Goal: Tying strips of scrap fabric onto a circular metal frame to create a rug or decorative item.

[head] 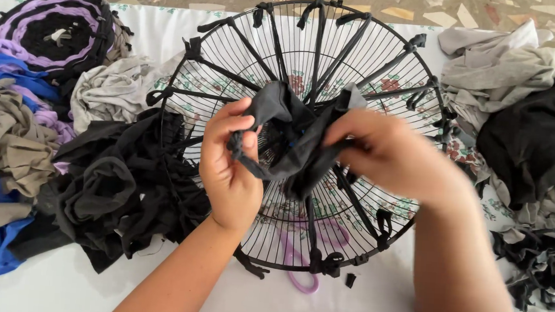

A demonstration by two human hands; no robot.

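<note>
A round black wire fan guard (310, 60) lies flat on a white cloth-covered table, with several black fabric strips knotted from its rim toward the middle. Above the guard's centre, my left hand (230, 166) and my right hand (388, 154) both grip a dark grey fabric strip (285, 137), bunched between them. My left fingers pinch one end of it. My right hand holds the other side and looks slightly blurred.
A heap of black, grey, blue and purple fabric (94, 176) lies left of the guard, with a round braided purple-and-black mat (55, 30) behind it. Grey and black cloth (528, 115) is piled at right. Purple-handled scissors (301, 278) lie under the guard's near edge.
</note>
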